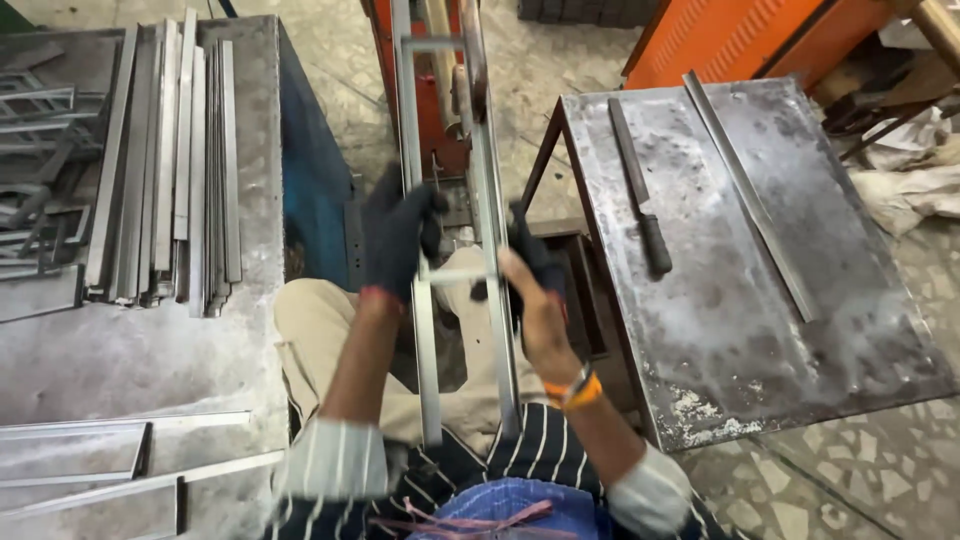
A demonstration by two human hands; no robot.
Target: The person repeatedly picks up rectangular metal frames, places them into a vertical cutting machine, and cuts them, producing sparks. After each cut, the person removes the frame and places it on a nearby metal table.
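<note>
A long metal frame point(492, 190) of two parallel bars with cross rungs stands lengthwise between my knees. My left hand point(398, 238), in a dark glove, grips its left bar. My right hand point(535, 275), also in a dark glove, grips the right bar near a cross rung. An orange band circles my right wrist. The frame's far end reaches a red machine point(440, 110) ahead.
A grey table at left holds a stack of flat metal strips point(165, 170) and welded frames point(90, 470). At right, a steel-topped table point(720, 320) carries a black-handled file point(640, 190) and a long metal strip point(750, 195). An orange cabinet point(740, 35) stands behind.
</note>
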